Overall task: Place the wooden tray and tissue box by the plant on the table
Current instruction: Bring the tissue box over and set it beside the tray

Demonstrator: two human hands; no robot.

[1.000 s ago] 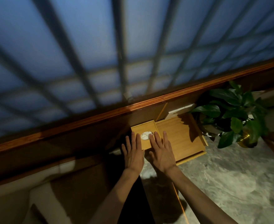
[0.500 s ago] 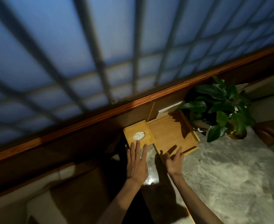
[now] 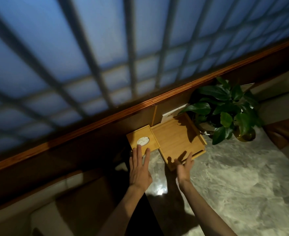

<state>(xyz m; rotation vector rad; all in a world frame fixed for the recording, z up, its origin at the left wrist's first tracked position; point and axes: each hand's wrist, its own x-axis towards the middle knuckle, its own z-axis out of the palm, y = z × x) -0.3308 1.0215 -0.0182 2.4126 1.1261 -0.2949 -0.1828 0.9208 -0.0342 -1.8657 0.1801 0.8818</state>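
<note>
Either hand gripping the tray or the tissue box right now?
Nothing is held. The left hand lies flat, fingertips over the tissue box edge; the right hand hovers open near the wooden tray.

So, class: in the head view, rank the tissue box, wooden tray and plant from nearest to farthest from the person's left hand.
1. Tissue box: right at the fingertips of the left hand, by the wall.
2. Wooden tray: just right of the box, on the table.
3. Plant: farthest, beyond the tray's right end.

The marble table (image 3: 234,184) bears the wooden tray (image 3: 176,138), tissue box (image 3: 143,139) and plant (image 3: 225,109).
</note>
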